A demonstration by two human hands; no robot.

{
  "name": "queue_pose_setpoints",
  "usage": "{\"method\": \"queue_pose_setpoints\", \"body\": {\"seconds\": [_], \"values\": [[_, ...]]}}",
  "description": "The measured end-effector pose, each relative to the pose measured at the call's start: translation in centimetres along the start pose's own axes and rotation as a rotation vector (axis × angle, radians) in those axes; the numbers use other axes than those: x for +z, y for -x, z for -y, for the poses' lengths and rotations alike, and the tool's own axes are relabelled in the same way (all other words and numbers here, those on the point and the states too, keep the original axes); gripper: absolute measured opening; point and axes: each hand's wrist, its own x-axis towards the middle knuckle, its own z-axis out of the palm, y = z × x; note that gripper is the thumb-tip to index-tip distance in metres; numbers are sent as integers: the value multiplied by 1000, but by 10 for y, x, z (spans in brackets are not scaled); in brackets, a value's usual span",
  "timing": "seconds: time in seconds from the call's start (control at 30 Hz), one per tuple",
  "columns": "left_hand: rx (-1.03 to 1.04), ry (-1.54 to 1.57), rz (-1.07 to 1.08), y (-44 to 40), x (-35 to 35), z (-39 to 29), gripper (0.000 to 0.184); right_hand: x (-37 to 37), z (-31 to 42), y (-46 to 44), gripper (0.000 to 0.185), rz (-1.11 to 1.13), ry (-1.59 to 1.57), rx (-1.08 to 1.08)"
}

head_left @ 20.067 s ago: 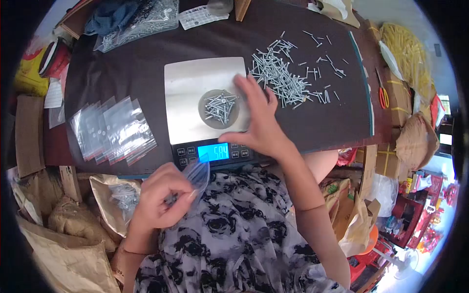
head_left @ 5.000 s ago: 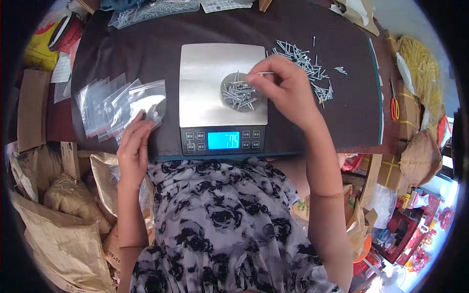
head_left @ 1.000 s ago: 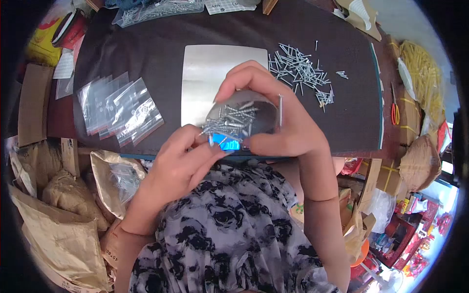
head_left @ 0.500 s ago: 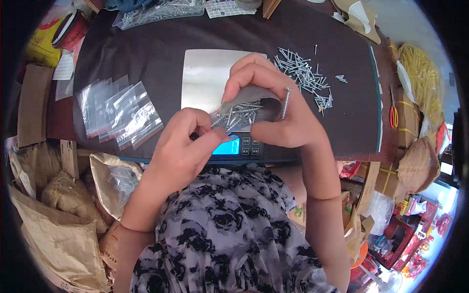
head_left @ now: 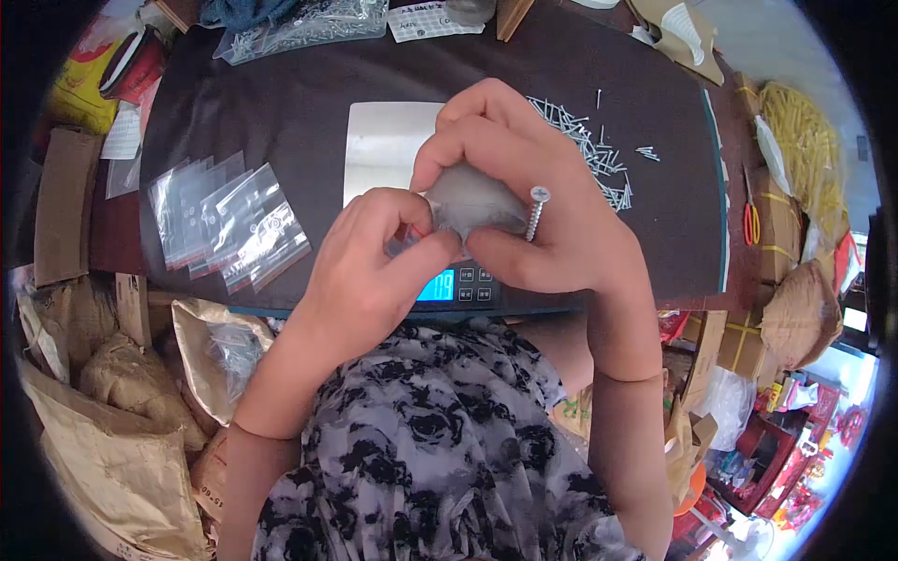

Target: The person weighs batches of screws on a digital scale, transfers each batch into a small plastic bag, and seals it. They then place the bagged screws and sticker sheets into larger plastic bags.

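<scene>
My right hand [head_left: 552, 187] is wrapped round a small round dish [head_left: 475, 198], tilted toward my left hand. One screw [head_left: 536, 213] stands out between the fingers of my right hand. Pressed together at the dish's lip, the fingers of my left hand [head_left: 374, 257] hold a clear plastic bag [head_left: 400, 243], mostly hidden by them. No screws show inside the dish. Beneath both hands is the digital scale [head_left: 388, 140], its blue display partly covered. A pile of screws [head_left: 589, 150] lies to the right of the scale.
Overlapping clear zip bags [head_left: 253, 224] lie at the left of the table. At the back are a large bag of screws [head_left: 309, 33] and a labelled paper [head_left: 435, 21]. Orange-handled scissors [head_left: 751, 222] rest at the right edge. A paper sack [head_left: 210, 360] stands below the table's front left edge.
The dish went from the scale plate into my right hand and tilted. Its screws, visible half a second ago, no longer show. My left hand left the zip bags and came to the dish's lip.
</scene>
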Motion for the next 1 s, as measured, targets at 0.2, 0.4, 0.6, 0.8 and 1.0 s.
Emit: {"method": "queue_pose_setpoints", "body": {"seconds": [0.2,0.4,0.6,0.8,1.0], "values": [[-25,1,7,1,0,2,14,-6,-2,0,39,-49,5,-31],[2,45,0,1,-5,-1,24,-14,-1,-5,38,-85,570,-59],[45,35,3,-1,-5,0,28,7,4,-15,31,78,987,-69],[51,25,-23,2,-4,1,30,6,4,-18,22,19,1020,-113],[202,34,-382,12,-12,13,15,-8,-24,1,46,-94,638,67]]}}
